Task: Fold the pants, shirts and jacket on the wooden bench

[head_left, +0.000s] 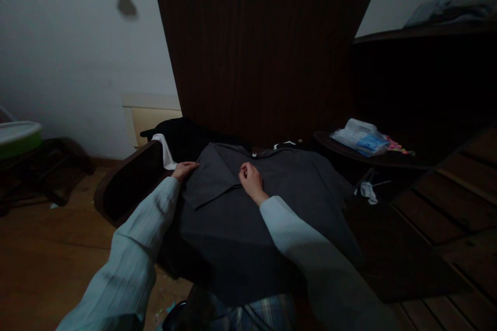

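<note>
A dark grey short-sleeved shirt [298,191] lies spread out in front of me, its collar at the far side. Its left part is turned inward, with the sleeve [212,181] lying over the body. My left hand [184,170] pinches the shirt's outer left edge between thumb and fingers. Near the middle, my right hand [252,181] is closed at the inner end of the sleeve hem; its fingertips are partly hidden. The lower part of the shirt hangs in shadow toward my lap.
Under the shirt is a dark wooden seat with a curved armrest [112,186] at left. Black clothing [174,132] and a white cloth [165,152] lie behind it. A plastic packet [361,137] rests on a shelf at right. A green-sided basin [19,139] stands far left.
</note>
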{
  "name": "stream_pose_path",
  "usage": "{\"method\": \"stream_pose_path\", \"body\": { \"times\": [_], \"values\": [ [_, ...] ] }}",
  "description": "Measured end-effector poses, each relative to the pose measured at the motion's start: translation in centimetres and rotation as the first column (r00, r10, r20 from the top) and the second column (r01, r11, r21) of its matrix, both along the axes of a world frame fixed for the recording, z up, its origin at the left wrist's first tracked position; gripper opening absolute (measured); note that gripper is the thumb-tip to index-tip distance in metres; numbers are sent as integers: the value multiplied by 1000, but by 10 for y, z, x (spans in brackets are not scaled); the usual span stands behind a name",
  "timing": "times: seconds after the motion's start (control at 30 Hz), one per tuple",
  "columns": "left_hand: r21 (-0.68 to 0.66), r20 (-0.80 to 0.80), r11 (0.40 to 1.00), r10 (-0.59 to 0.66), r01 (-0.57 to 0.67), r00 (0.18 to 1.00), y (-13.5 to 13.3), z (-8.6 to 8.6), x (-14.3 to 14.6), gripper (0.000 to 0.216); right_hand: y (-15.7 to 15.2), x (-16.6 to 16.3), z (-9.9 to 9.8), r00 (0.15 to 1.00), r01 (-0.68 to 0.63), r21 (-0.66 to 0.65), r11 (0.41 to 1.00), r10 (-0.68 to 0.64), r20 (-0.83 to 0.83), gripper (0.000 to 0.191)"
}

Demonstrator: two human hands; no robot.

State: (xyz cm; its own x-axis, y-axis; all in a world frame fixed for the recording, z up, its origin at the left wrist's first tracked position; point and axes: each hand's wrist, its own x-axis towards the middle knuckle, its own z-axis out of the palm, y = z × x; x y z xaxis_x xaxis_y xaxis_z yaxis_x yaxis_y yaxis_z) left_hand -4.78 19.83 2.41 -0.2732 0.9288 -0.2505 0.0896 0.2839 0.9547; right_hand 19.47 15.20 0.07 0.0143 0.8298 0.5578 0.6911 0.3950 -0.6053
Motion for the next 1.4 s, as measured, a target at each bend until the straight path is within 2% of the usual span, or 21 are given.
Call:
{"method": "stream_pose_path", "body": {
  "times": [0.1, 0.17, 0.27, 0.33, 0.43, 0.57, 0.63, 0.7, 0.87, 1.0, 1.17, 1.3, 1.4],
  "values": [
    [2, 23, 1000, 0, 0, 1000, 0, 0, 1, 32, 4, -1, -3, 998, -12, -112, 994, 20, 68, 15],
    [8, 30, 1000, -2, 1, 1000, 0, 0, 1, 34, 7, -1, -6, 986, -63, -141, 988, 83, 145, 21],
    [10, 28, 1000, -9, 9, 1000, 0, 0, 1, 35, 12, -2, -11, 965, -181, -149, 972, 205, 166, 16],
    [3, 22, 1000, -18, 18, 1000, 1, 0, 1, 35, 14, -2, -13, 966, -232, -154, 960, 246, 78, 12],
    [-3, 8, 1000, -23, 23, 1000, 3, 0, 1, 34, 17, -1, -14, 962, -247, -183, 952, 217, -169, 11],
    [2, -13, 1000, -26, 26, 1000, 6, -2, -1, 35, 20, 1, -13, 845, -332, -294, 896, 144, -515, 12],
    [-1, -26, 999, -37, 37, 999, 7, -3, -2, 37, 21, 2, -13, 790, -357, -310, 881, 107, -604, 16],
    [-4, -34, 998, -58, 58, 998, 7, -4, -4, 39, 22, 3, -13, 775, -344, -301, 889, 88, -625, 21],
    [10, -34, 992, -128, 128, 991, 3, -4, -9, 39, 22, 3, -14, 822, -284, -289, 914, 77, -564, 22],
    [57, -79, 990, -124, 128, 989, 3, -7, -9, 37, 19, 3, -13, 909, -166, -236, 957, 56, -412, 14],
    [74, -111, 992, -92, 100, 990, 11, -11, -11, 35, 15, 2, -12, 971, -191, -254, 948, 146, -187, 9],
    [67, -102, 990, -117, 124, 988, 11, -12, -14, 36, 13, 4, -11, 995, -14, -224, 974, -9, -100, 11],
    [106, -85, 978, -173, 182, 981, 6, -11, -14, 38, 11, 6, -8, 987, 140, -220, 965, -155, -49, 17]
  ]
}}
